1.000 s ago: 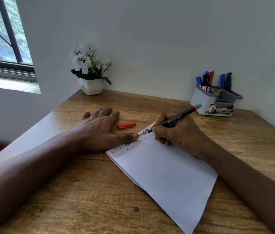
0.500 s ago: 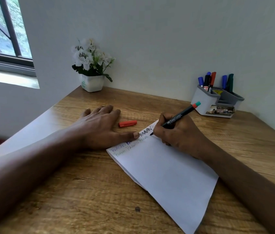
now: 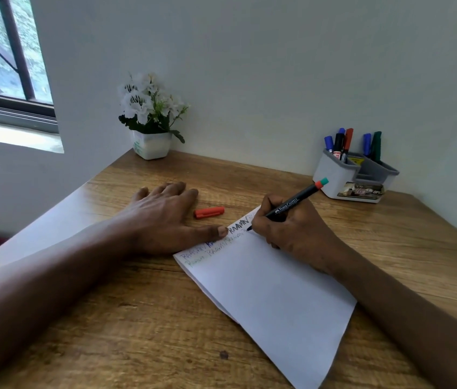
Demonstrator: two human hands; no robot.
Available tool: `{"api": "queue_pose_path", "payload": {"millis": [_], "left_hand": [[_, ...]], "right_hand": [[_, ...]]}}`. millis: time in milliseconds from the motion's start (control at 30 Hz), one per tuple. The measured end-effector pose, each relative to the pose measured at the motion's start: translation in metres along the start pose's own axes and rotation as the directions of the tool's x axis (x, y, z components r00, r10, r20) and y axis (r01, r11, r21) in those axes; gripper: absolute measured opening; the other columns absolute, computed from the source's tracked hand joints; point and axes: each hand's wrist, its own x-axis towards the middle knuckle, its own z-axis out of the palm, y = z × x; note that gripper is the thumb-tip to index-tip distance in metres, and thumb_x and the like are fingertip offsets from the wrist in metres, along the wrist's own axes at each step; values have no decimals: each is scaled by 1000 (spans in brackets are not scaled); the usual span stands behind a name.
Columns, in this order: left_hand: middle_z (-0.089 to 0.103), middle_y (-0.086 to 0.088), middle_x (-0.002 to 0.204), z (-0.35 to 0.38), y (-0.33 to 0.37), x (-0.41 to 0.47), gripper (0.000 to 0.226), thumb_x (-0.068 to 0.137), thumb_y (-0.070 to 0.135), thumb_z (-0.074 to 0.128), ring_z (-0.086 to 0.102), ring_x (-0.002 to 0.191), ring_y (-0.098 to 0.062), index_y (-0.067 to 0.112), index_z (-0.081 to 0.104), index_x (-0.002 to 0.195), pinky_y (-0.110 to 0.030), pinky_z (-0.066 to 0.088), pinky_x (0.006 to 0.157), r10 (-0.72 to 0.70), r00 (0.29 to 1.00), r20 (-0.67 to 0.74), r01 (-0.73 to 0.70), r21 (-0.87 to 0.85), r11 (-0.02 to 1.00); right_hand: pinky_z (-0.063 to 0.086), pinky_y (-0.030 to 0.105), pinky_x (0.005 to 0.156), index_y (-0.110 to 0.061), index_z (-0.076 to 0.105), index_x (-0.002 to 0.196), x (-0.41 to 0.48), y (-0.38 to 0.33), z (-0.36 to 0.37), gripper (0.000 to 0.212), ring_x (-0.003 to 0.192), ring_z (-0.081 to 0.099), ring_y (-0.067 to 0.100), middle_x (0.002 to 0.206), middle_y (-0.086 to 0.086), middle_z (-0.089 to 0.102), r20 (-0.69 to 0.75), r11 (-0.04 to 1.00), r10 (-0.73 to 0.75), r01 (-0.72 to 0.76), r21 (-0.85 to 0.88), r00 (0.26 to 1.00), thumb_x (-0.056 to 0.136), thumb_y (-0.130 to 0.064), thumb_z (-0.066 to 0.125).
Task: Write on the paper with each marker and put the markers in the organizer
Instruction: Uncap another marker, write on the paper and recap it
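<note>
A white paper (image 3: 272, 293) lies angled on the wooden desk, with lines of coloured writing along its top edge. My right hand (image 3: 292, 228) grips a black marker (image 3: 292, 203) with an orange and teal end, its tip down on the paper near the top edge. Flat on the desk rests my left hand (image 3: 162, 214), the thumb pinning the paper's top edge. The marker's orange cap (image 3: 209, 212) lies on the desk just right of that hand. A grey and white organizer (image 3: 334, 178) at the back right holds several markers.
A white pot of white flowers (image 3: 151, 122) stands in the back left corner against the wall. The desk (image 3: 109, 332) has its left edge running diagonally under my left forearm. A window is at the upper left.
My right hand and the marker have crept slightly to the right along the top line of writing. The left hand has stayed flat on the paper's edge.
</note>
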Motion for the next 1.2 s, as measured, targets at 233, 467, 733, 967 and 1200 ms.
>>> {"api": "queue_pose_path", "payload": {"millis": [233,467,733,967,1200], "left_hand": [[4,1,170,-1,0,-1,119,62,98,22,6,156,-20,32,11,161,-51,5,126,-9,1000,9,9,-1,1000],[5,1,170,-2,1,-2,118,63,96,23,6,156,-20,32,12,161,-51,6,126,-5,1000,10,5,-7,1000],[5,1,170,-1,-1,0,117,63,97,23,5,156,-20,33,13,160,-53,6,125,-1,1000,5,1,-9,1000],[5,1,170,-2,0,-1,115,65,96,25,6,156,-20,32,12,161,-54,6,125,-1,1000,12,1,-11,1000],[5,1,170,-1,0,-1,113,67,95,25,6,156,-20,33,13,160,-53,6,125,4,1000,7,-4,-12,1000]], "right_hand": [[43,28,52,-9,59,66,1,2,3,21,52,50,11,59,14,59,-54,999,-8,6,-40,999,84,-11,70],[46,28,52,-12,59,65,1,1,1,22,48,52,12,52,3,58,-67,1000,-5,4,-13,998,84,-9,69],[46,28,51,-14,58,63,1,1,2,24,49,53,11,52,2,58,-99,1000,-4,3,-12,995,83,-11,70],[48,30,52,-15,58,63,1,1,3,25,50,54,11,51,-3,58,-105,999,-9,4,-48,994,83,-10,72],[45,27,49,-10,57,65,1,1,5,24,45,51,12,49,1,57,-125,1000,5,-4,2,992,85,-8,70]]}}
